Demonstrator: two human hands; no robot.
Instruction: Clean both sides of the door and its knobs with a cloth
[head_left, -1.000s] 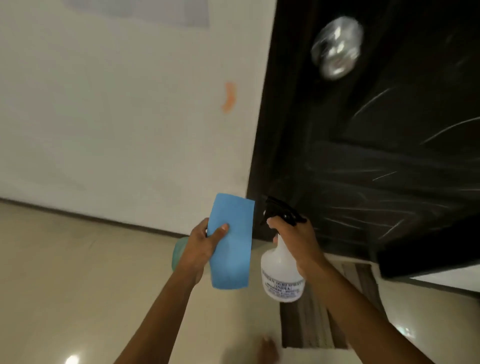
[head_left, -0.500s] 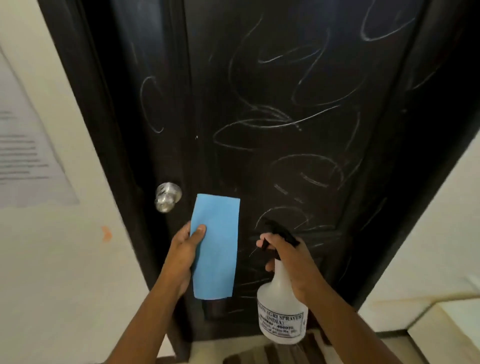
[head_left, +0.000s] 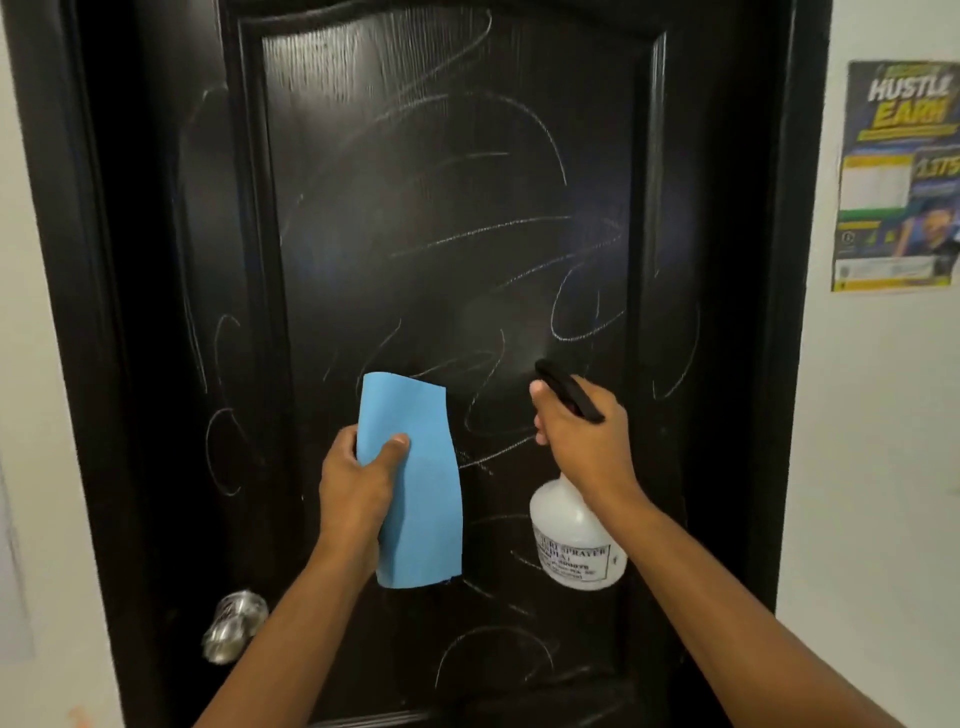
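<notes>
Door (head_left: 457, 208), black and covered in pale chalk-like scribbles, fills the view straight ahead, its silver knob (head_left: 234, 626) low at the left edge. In front of its panel the left hand (head_left: 358, 483) pinches a blue cloth (head_left: 415, 483) between thumb and curled fingers, while the right hand (head_left: 587, 441) grips the black trigger head of a white spray bottle (head_left: 571, 540) aimed at the door. A poster (head_left: 896, 176) hangs on the wall (head_left: 878, 467) to the right.

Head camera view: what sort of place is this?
Probably indoors, in a home or hostel corridor: a black panelled door scribbled with chalk-like lines, a round metal knob, and a poster on the white wall.
</notes>
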